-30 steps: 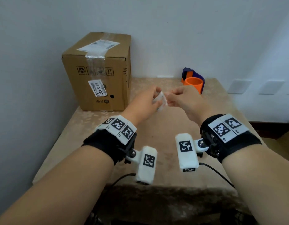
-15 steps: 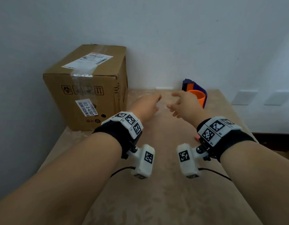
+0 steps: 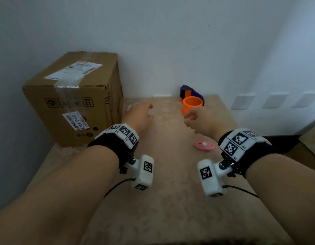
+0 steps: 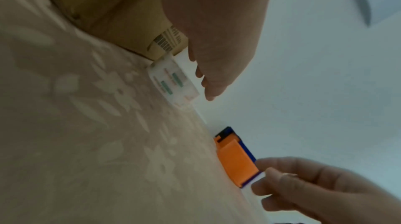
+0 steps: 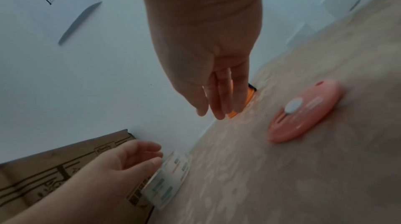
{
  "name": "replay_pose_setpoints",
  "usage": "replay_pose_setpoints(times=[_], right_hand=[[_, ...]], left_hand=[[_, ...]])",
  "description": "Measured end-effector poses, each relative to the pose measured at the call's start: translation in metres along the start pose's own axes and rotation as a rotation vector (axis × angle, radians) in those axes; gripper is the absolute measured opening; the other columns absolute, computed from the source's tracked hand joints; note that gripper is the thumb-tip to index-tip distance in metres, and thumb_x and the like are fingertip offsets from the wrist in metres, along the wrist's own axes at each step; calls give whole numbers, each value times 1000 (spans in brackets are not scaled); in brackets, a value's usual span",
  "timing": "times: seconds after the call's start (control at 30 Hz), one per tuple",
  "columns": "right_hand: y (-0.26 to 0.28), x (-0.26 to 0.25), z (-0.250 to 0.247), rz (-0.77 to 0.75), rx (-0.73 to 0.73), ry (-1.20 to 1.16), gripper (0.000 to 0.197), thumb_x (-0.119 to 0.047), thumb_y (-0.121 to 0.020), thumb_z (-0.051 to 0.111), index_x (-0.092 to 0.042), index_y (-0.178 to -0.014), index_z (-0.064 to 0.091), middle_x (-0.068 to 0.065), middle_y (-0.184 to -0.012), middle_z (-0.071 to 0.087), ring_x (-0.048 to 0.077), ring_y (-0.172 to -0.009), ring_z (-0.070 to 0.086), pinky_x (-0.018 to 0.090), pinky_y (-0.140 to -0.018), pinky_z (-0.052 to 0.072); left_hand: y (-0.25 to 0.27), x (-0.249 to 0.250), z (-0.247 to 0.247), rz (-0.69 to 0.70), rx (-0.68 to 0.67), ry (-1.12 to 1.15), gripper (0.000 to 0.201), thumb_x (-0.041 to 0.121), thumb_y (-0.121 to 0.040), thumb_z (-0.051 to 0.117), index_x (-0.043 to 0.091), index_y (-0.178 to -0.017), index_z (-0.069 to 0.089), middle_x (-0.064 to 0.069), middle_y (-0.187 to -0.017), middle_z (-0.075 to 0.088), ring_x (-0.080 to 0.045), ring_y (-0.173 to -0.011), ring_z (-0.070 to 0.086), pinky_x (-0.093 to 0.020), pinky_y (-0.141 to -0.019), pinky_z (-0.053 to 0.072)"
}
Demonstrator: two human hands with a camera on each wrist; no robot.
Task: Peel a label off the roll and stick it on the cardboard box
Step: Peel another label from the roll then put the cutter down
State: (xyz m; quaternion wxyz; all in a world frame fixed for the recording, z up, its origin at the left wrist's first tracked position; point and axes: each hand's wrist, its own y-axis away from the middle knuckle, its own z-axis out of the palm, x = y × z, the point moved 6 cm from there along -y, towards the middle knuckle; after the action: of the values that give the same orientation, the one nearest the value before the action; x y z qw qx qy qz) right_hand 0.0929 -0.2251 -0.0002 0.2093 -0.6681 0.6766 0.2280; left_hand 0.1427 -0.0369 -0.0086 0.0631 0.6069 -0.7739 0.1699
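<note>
The cardboard box [image 3: 73,103] stands at the back left of the table, taped on top and with printed labels on its top and front. The white label roll [image 4: 173,81] stands on edge on the table by the box's right corner; it is faint in the head view [image 3: 130,107]. My left hand [image 3: 142,113] reaches over it with fingers straight, fingertips [image 5: 157,160] right at the roll [image 5: 171,174]; I cannot tell if they touch. My right hand [image 3: 195,118] hovers empty with relaxed fingers [image 5: 219,104] in front of the orange cup.
An orange cup in a blue holder [image 3: 191,104] sits at the back wall. A flat pink oval gadget [image 3: 203,145] lies on the table [image 3: 162,200] under my right wrist. The wall closes off the back and left sides. A handwritten paper note [image 5: 54,1] hangs on the wall.
A second ago both hands pinched the white roll together in mid-air. Now the roll stands on the table by the box, and the hands have parted and reached forward.
</note>
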Motion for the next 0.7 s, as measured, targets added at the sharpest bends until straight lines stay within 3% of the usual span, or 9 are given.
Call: replay_pose_setpoints(times=[0.07, 0.2, 0.3, 0.4, 0.47, 0.5, 0.6, 0.7], right_hand=[[13, 4, -8, 18, -8, 221, 31, -25, -94, 54, -11, -120, 62, 7, -123, 62, 24, -111, 59, 21, -84, 39], [40, 26, 2, 149, -229, 415, 38, -31, -89, 60, -3, -114, 65, 15, -118, 66, 30, -108, 61, 38, -94, 47], [52, 33, 11, 129, -288, 477, 42, -19, -83, 64, 6, -117, 62, 24, -122, 62, 35, -112, 58, 42, -95, 47], [53, 28, 21, 73, -214, 426, 37, -24, -80, 67, 8, -101, 69, 24, -104, 70, 33, -90, 64, 38, -76, 51], [50, 23, 27, 63, -156, 396, 36, -32, -82, 65, 4, -80, 67, 18, -80, 69, 27, -72, 57, 30, -57, 42], [46, 20, 30, 64, -115, 387, 37, -34, -84, 63, -1, -68, 61, 12, -67, 61, 25, -65, 53, 28, -50, 36], [26, 2, 36, 35, 0, 372, 46, -35, -84, 57, -15, -49, 35, 3, -50, 38, 20, -48, 38, 26, -46, 28], [6, -12, 41, 46, 51, 316, 44, -32, -86, 54, -15, -50, 36, 2, -50, 38, 16, -45, 37, 22, -44, 28]], left_hand=[[11, 8, -7, 32, -2, 14, 38, 22, -92, 52, 12, -129, 53, -9, -132, 59, -27, -127, 49, -39, -111, 34], [42, 20, -15, 101, -21, 3, 32, 20, -93, 49, 9, -122, 57, -12, -125, 61, -29, -120, 52, -39, -104, 41], [60, 25, -18, 126, -40, -26, 31, 21, -96, 47, 8, -122, 58, -13, -125, 60, -30, -116, 54, -37, -96, 45], [71, 22, -19, 116, -46, -22, 31, 22, -96, 47, 10, -122, 57, -11, -125, 61, -29, -115, 56, -39, -96, 44], [74, 18, -18, 102, -44, -17, 30, 21, -95, 45, 11, -120, 58, -10, -125, 61, -29, -115, 56, -40, -98, 44], [75, 15, -17, 96, -40, -16, 29, 20, -95, 45, 11, -119, 59, -9, -124, 62, -29, -114, 56, -41, -98, 45], [72, 3, -11, 77, -43, -29, 30, 20, -94, 46, 12, -120, 58, -9, -126, 61, -28, -116, 56, -43, -97, 46], [58, -10, 2, 34, -85, -38, 36, 10, -94, 44, 6, -129, 50, -15, -134, 51, -33, -118, 52, -45, -99, 45]])
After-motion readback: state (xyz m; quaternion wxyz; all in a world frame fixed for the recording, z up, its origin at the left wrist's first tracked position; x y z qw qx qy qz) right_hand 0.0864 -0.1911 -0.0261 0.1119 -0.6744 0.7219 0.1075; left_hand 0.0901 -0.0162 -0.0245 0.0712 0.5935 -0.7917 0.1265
